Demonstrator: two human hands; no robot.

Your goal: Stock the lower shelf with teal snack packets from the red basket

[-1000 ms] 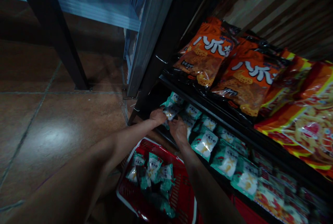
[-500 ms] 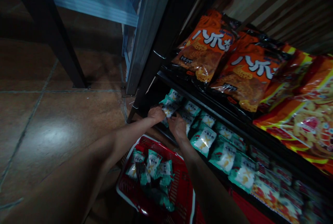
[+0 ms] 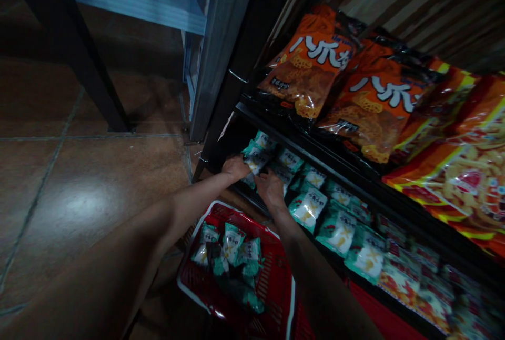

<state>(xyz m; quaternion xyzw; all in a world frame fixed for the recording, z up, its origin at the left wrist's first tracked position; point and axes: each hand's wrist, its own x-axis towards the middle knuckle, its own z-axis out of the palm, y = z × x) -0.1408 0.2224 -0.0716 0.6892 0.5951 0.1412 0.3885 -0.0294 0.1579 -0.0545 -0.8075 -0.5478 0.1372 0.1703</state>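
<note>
On the left end of the low shelf, my left hand (image 3: 235, 167) and my right hand (image 3: 270, 187) hold a green-and-white snack bag (image 3: 256, 159) between them. The left fingers close on its left side, the right fingers on its lower right corner. More bags of the same kind lie behind and beneath it, and others stand in rows to the right, such as a snack bag (image 3: 308, 207) near my right wrist. Below my forearms sits a red shopping basket (image 3: 272, 277) with several such bags (image 3: 232, 245) inside. My fingertips are partly hidden by the bag.
Large orange snack bags (image 3: 311, 66) fill the shelf above, with red-and-yellow bags (image 3: 465, 182) farther right. A dark shelf post (image 3: 221, 124) stands just left of my hands. At the upper left are a dark metal leg (image 3: 94, 71) and a pale blue frame (image 3: 158, 8) over the tiled floor (image 3: 118, 171).
Both hands stay at the same bag, with only slight movement. The whole view has shifted a little.
</note>
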